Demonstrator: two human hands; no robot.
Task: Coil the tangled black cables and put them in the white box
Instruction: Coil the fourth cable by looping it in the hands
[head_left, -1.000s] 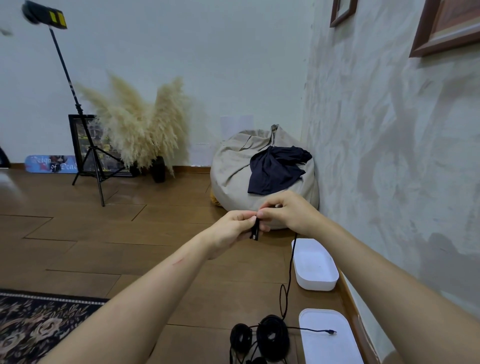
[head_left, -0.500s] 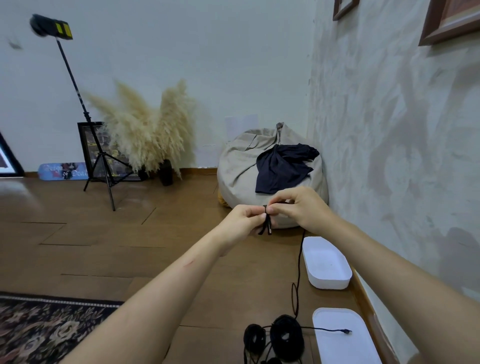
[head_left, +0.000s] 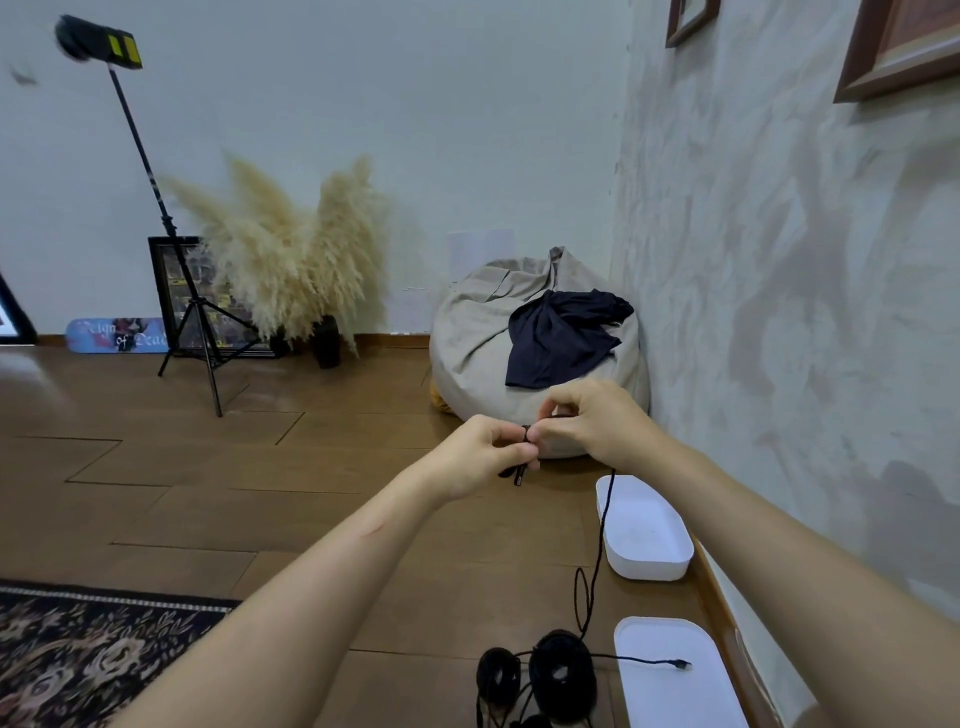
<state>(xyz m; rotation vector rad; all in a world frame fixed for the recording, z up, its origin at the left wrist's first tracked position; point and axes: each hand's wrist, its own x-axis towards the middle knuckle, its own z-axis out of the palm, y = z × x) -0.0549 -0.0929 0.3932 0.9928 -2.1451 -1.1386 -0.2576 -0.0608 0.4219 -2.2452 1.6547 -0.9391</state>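
Both my hands are raised in front of me with their fingertips together. My left hand (head_left: 480, 457) pinches the end of a black cable (head_left: 602, 530), whose short ends hang below its fingers. My right hand (head_left: 592, 421) pinches the same cable right beside it. From my right hand the cable drops past the open white box (head_left: 670, 564) to the floor, where it loops. Two coiled black cables (head_left: 561, 675) lie on the floor at the bottom edge, one with a loose plug end resting on the white lid (head_left: 670, 680).
The box and the lid sit on the wooden floor along the right wall. A grey beanbag (head_left: 478, 343) with a dark cloth on it fills the corner behind my hands. A tripod stand (head_left: 192, 312), pampas grass and a frame stand at the back left. A patterned rug (head_left: 78, 654) lies at the lower left.
My hands have stayed together on the cable, and its ends below my left hand have shifted. The camera has moved slightly, so the scene sits a little further right in view.
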